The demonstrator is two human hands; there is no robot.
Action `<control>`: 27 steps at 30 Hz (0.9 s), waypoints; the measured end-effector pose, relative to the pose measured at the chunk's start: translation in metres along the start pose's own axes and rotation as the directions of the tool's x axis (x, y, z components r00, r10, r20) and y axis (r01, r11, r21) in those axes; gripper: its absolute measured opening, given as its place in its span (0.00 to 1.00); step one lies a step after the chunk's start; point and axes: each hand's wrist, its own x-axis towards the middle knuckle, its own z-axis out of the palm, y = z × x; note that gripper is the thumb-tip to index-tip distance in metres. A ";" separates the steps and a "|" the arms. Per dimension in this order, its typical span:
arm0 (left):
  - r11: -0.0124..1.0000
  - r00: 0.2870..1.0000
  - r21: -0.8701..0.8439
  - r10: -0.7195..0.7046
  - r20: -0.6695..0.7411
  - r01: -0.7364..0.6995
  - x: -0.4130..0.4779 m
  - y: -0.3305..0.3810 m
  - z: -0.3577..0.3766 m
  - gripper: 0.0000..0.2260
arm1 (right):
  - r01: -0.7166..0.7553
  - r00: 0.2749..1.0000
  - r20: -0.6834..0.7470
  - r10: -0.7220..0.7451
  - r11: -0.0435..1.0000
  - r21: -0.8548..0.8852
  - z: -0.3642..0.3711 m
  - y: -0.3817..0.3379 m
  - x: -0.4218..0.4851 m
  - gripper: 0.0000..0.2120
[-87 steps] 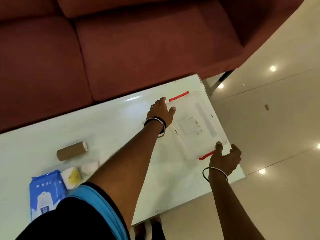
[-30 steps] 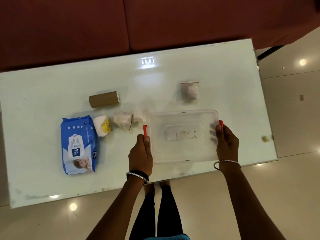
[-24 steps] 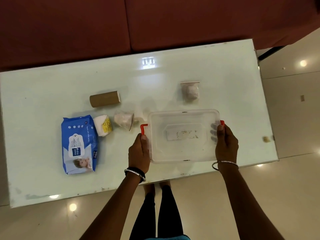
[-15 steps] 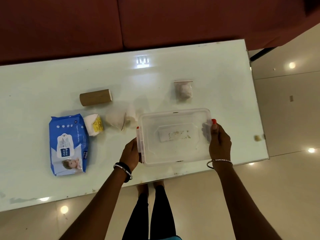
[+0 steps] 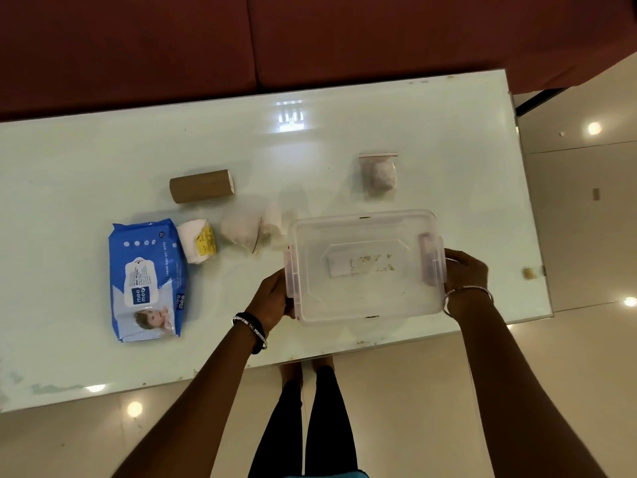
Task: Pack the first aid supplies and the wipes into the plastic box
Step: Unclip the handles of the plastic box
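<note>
Since a second ago: both end clips of the plastic box (image 5: 365,294), then bright red and standing out past its ends, now show only as pale pink strips at the ends. The box itself has kept its spot.

- Plastic box: translucent, on the counter (image 5: 86,160) at its near edge, right of centre. A pale label shows through its middle. Whether the lid is seated cannot be told.
- Left grip (image 5: 272,298): fingers curled round the left end of the box, grasping it at the clip.
- Right grip (image 5: 465,270): fingers curled round the right end, grasping it at the other clip.
- Wipes pack (image 5: 148,281): blue, lying flat, left of the box and well apart from it.
- White roll with yellow label (image 5: 198,244): touching the wipes pack's far right corner.
- Brown roll (image 5: 201,186): on its side, beyond the white roll.
- Clear pouch of white material (image 5: 243,229): between the labelled roll and the box.
- Small white roll (image 5: 275,219): just beside the pouch, near the box's far left corner.
- Zip bag of white wadding (image 5: 378,174): beyond the box, apart from it.
- Bangles: a dark and silver pair (image 5: 253,329) on the left wrist, a silver one (image 5: 465,293) on the right.
- Dark red sofa (image 5: 138,46): along the counter's far side.
- Glossy floor (image 5: 586,236): right and near, with the person's dark-clad legs (image 5: 310,426) standing on it.
</note>
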 end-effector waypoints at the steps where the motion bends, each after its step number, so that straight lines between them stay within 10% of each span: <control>1: 1.000 1.000 -0.003 0.002 0.003 -0.002 0.000 0.000 -0.001 0.13 | 0.056 0.987 -0.147 -0.065 0.996 -0.063 0.001 -0.004 -0.004 0.11; 4: 1.000 1.000 -0.007 0.001 0.013 -0.001 -0.001 0.001 -0.002 0.13 | 0.490 0.743 -0.342 -0.576 0.815 -0.307 0.011 -0.022 -0.044 0.12; 8: 0.999 1.000 -0.050 -0.020 0.013 0.021 -0.002 0.002 -0.001 0.13 | 0.834 0.508 0.112 -0.854 0.455 -0.312 0.061 -0.029 -0.122 0.11; 13: 0.997 0.999 -0.064 0.044 0.032 -0.042 -0.004 0.001 -0.004 0.13 | 0.854 0.472 0.673 -0.570 0.108 -0.508 0.119 -0.017 -0.161 0.37; 27: 0.999 0.999 -0.010 -0.030 0.031 0.030 0.000 -0.001 -0.006 0.17 | 0.764 0.544 0.686 -0.484 -0.053 -0.643 0.135 -0.044 -0.152 0.36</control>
